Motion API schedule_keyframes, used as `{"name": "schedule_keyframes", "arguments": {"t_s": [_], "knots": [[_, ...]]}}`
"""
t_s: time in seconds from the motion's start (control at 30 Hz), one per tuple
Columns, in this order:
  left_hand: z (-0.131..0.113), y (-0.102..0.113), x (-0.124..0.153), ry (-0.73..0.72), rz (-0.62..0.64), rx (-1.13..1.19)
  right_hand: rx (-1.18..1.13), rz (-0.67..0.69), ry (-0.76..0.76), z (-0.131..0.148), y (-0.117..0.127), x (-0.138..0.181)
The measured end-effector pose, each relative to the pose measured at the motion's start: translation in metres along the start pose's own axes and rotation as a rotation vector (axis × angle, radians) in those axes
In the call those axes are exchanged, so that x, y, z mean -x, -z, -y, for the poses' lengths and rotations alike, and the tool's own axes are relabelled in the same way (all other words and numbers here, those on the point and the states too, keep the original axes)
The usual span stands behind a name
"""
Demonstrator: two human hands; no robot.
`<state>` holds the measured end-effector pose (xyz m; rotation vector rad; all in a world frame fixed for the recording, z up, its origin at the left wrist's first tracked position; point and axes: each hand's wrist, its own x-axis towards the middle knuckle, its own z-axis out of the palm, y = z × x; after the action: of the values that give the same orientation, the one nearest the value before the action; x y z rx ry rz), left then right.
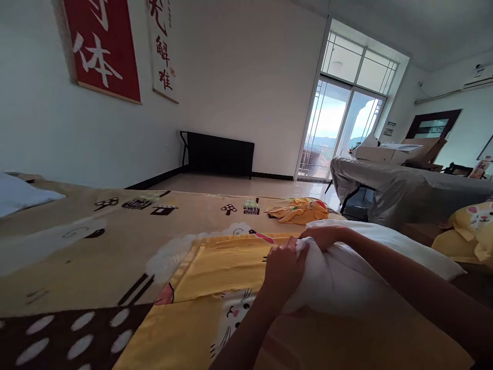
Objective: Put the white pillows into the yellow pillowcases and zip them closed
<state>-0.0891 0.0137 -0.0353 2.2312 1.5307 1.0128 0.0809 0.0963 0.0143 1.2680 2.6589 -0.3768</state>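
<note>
A yellow pillowcase [215,267] printed with a cat face lies spread flat on the patterned blanket [127,241]. My left hand [285,267] is closed over the far edge area of the case, its fingertips pinching a corner of a white pillow [327,282]. Just beyond it, my right hand [322,236] is closed on the same bunched white fabric, with its fingers partly hidden behind the folds. The pillow rests on the near right part of the case, below my right forearm.
Past my hands sits a crumpled yellow cloth [298,210]. A second white pillow [396,244] lies at the right, near a yellow bundle with a cat print [468,231]. A plastic-covered table [404,185] stands behind, and a folded black panel [219,154] leans by the wall.
</note>
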Motion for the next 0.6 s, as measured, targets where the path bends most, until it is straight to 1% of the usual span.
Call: {"name": "schedule_keyframes", "arguments": {"t_s": [0.07, 0.13, 0.2, 0.27, 0.33, 0.37, 0.43, 0.47, 0.53, 0.6], "knots": [[0.007, -0.001, -0.007, 0.049, -0.039, 0.056, -0.007, -0.028, -0.014, 0.003, 0.004, 0.003], [0.017, 0.001, -0.014, 0.117, -0.1, 0.189, -0.029, -0.108, 0.013, 0.009, 0.011, 0.012], [0.028, 0.002, -0.02, 0.167, -0.144, 0.319, -0.042, -0.239, 0.029, 0.02, 0.015, 0.023], [0.037, 0.001, -0.025, 0.189, -0.173, 0.39, -0.024, -0.402, -0.029, 0.038, 0.011, 0.035], [0.046, -0.002, -0.03, 0.212, -0.19, 0.43, 0.029, -0.562, -0.114, 0.06, -0.003, 0.044], [0.05, -0.004, -0.031, 0.223, -0.2, 0.454, 0.065, -0.622, -0.132, 0.071, -0.014, 0.046], [0.058, -0.007, -0.035, 0.236, -0.215, 0.498, 0.141, -0.693, -0.12, 0.085, -0.037, 0.047], [0.061, -0.008, -0.037, 0.24, -0.219, 0.52, 0.171, -0.713, -0.112, 0.088, -0.047, 0.045], [0.069, -0.009, -0.04, 0.249, -0.223, 0.564, 0.202, -0.748, -0.118, 0.082, -0.059, 0.036], [0.075, -0.01, -0.042, 0.263, -0.226, 0.609, 0.201, -0.77, -0.12, 0.066, -0.058, 0.023]]}}
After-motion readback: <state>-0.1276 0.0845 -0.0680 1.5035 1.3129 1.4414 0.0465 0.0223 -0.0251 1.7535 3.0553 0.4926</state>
